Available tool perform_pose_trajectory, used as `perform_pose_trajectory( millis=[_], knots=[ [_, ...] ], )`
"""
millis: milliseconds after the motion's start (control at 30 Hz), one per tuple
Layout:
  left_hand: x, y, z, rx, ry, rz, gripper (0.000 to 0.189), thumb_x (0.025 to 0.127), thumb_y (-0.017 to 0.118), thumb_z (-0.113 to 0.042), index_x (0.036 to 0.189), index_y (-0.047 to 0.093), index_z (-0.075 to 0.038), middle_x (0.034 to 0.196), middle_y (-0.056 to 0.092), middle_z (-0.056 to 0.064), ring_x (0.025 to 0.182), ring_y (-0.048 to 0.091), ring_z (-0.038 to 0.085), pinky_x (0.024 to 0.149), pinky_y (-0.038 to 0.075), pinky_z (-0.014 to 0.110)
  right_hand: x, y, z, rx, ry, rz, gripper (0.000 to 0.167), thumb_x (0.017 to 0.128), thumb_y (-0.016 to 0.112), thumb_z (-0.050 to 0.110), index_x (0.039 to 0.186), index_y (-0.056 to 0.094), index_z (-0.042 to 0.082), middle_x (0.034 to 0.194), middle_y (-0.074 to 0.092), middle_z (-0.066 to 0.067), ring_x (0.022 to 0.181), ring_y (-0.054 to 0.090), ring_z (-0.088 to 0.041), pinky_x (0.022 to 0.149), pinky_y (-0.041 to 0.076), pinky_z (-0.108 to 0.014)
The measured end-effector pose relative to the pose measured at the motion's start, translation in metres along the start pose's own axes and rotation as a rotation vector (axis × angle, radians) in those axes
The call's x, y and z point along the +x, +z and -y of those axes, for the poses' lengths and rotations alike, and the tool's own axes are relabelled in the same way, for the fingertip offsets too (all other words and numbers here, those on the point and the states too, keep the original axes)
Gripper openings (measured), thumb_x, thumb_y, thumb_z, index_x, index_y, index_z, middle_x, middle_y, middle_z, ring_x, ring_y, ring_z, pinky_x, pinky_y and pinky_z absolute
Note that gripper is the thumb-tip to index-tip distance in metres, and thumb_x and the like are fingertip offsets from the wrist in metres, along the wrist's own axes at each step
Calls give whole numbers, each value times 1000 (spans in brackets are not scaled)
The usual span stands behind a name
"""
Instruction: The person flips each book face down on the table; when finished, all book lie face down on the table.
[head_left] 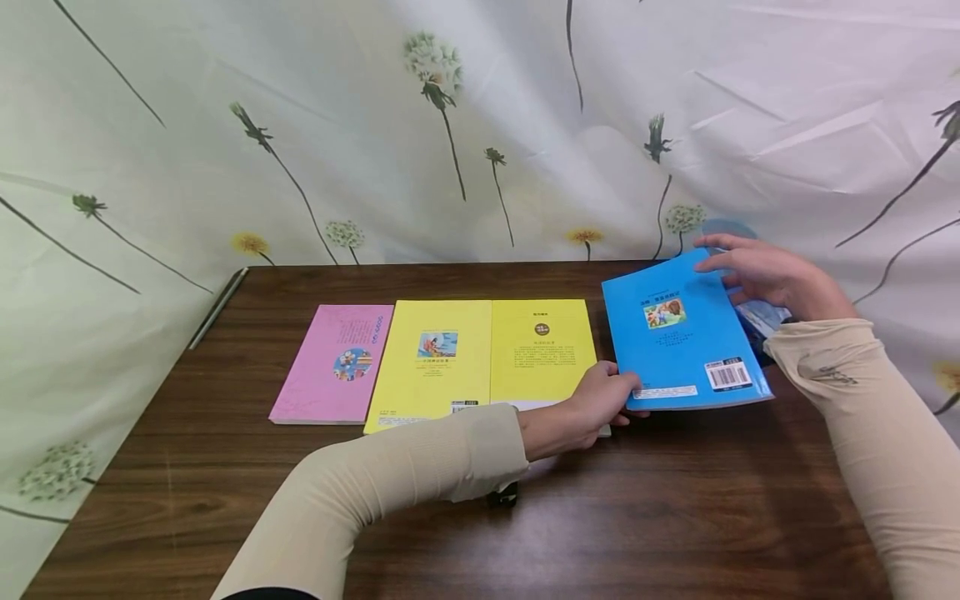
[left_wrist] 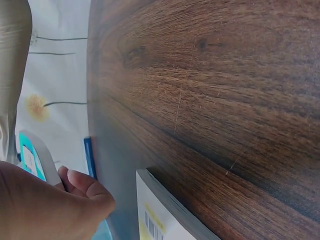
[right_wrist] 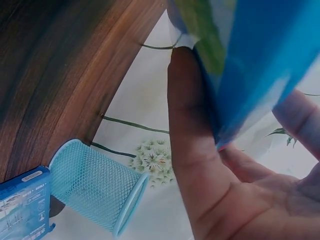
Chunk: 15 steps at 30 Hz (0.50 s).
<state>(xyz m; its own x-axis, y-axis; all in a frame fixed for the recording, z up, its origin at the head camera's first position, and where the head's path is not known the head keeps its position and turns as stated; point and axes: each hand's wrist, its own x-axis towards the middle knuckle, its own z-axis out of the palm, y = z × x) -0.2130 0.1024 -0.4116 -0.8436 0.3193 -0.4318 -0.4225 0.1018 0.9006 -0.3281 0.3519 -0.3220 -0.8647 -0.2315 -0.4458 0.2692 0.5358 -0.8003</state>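
A blue book (head_left: 675, 333), back cover up with a barcode at its lower right, is held tilted at the right of the table. My left hand (head_left: 600, 404) pinches its lower left corner, thumb on the cover. At the upper right corner my right hand (head_left: 772, 279) grips the edge, fingers over the cover; the right wrist view shows the book between its fingers. Left of the blue book lie a yellow book (head_left: 543, 346), another yellow book (head_left: 442, 367) and a pink book (head_left: 337, 358), side by side. My left hand overlaps the nearer yellow book's lower corner.
Behind the blue book, a light blue mesh pen cup (right_wrist: 95, 185) stands beside a blue box (right_wrist: 25, 205) near the table's back edge. A curtain with dandelion prints (head_left: 510, 125) hangs behind the dark wooden table (head_left: 637, 517).
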Motion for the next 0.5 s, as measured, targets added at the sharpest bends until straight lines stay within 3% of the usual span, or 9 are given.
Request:
perform_pose_trajectory(
  millis=[133,333,500],
  knots=[
    [-2,1,1,4,7,7,18,93,56,-12,110,55,-5,89,68,7,90,73,31,60,47,26,-1,0,-1,-21,6,6,78,106,46,35,161,-5,13,159,10,-37,141,28,-57,93,56,-47],
    [-4,2,2,7,17,13,17,93,56,-13,109,55,-6,88,68,7,89,73,31,60,46,26,-2,0,-2,-40,23,5,79,106,45,34,161,-6,11,160,6,-37,143,22,-59,95,54,-48],
    [-5,0,4,19,20,23,18,91,56,-12,108,55,-6,91,67,7,80,71,23,61,46,27,-3,-1,-2,-63,22,7,79,106,44,37,160,-6,8,161,0,-36,143,20,-60,97,53,-51]
  ],
)
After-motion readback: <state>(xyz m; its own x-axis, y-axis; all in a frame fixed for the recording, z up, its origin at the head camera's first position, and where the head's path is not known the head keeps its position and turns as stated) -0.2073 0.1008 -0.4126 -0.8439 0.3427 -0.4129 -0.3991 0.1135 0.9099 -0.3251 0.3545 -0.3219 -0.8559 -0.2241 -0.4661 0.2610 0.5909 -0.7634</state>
